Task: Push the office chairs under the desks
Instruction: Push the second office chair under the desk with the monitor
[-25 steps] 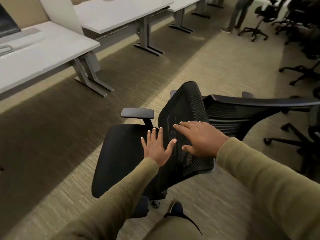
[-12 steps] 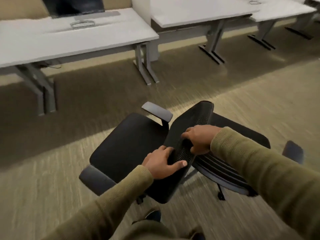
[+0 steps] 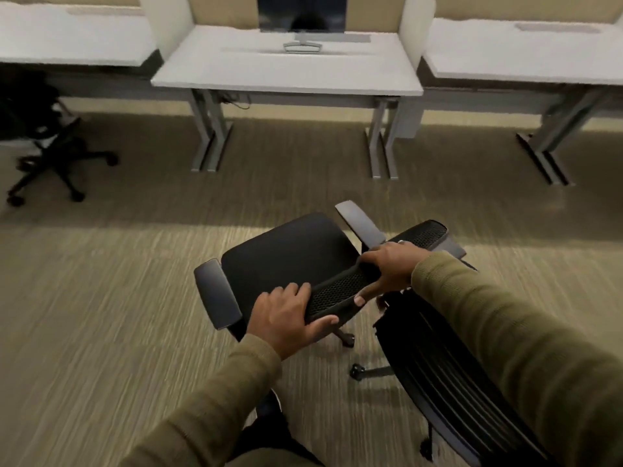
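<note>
A black office chair [image 3: 286, 257] with a mesh backrest [image 3: 340, 291] and grey armrests stands on the carpet in front of me, its seat facing a white desk [image 3: 286, 72] that carries a monitor. My left hand [image 3: 286, 318] grips the near end of the backrest's top edge, thumb underneath. My right hand [image 3: 391, 264] grips the same edge further along. Open carpet lies between the chair and the desk's grey legs.
A second black chair [image 3: 448, 375] with a ribbed back stands close on my right, under my right arm. Another black chair [image 3: 37, 129] sits by the left desk [image 3: 67, 42]. A third white desk [image 3: 526, 55] is at the right. White dividers separate the desks.
My view and the chair have swung round to face the monitor desk squarely. Both hands went from lying flat on the mesh back to gripping its top edge.
</note>
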The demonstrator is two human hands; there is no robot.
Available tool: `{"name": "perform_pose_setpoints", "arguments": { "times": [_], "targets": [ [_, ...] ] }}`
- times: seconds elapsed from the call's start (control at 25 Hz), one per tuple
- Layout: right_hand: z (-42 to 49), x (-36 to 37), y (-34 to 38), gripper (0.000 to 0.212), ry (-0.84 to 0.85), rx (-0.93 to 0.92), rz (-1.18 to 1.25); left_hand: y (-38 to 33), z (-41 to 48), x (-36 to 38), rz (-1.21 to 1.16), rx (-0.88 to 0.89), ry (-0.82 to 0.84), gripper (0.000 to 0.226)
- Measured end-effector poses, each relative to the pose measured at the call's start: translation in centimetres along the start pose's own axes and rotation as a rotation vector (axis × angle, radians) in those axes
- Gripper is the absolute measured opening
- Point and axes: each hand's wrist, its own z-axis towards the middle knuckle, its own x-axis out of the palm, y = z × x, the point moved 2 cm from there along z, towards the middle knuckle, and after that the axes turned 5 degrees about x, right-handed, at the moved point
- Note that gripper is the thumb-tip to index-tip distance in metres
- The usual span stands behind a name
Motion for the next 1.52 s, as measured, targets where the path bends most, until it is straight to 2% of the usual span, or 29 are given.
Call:
{"name": "perform_pose_setpoints", "arguments": {
  "times": [0.12,0.24,0.4,0.56,0.76,0.88,1.0,1.28,1.52],
  "targets": [
    [1.8,-0.5,-0.9,0.116,0.015,0.040,0.024,1.5,1.2,-0.7,0.045,-0.004,-0.009,0.088],
    [3.5,-1.0,-1.4,0.138,0.002,0.115,0.050,3.0,2.7,-0.9,0.061,0.001,0.000,0.089],
    [6.0,-2.2,-2.2,0.148,-0.039,0.257,0.135,5.7,6.6,-1.4,0.066,0.041,0.015,0.089],
    [9.0,-3.5,-2.9,0.148,-0.118,0.336,0.207,9.0,11.3,-1.5,0.055,0.087,0.044,0.085],
    [14.5,-5.5,-1.6,0.146,-0.317,0.409,0.280,14.9,17.4,-1.7,0.085,0.133,0.012,0.092],
    [18.0,-8.0,-0.2,0.145,-0.373,0.411,0.328,18.6,20.9,-2.2,0.105,0.146,0.019,0.084],
    [22.4,-12.0,0.6,0.146,-0.385,0.405,0.356,22.6,25.0,-3.1,0.080,0.108,0.016,0.075],
    [33.3,-21.3,-1.2,0.146,-0.366,0.348,0.341,29.3,35.4,-4.2,0.086,0.028,-0.053,0.081],
    [42.6,-29.2,-3.7,0.143,-0.342,0.282,0.292,34.2,44.7,-5.7,0.069,-0.071,-0.042,0.082]
  ]
}}
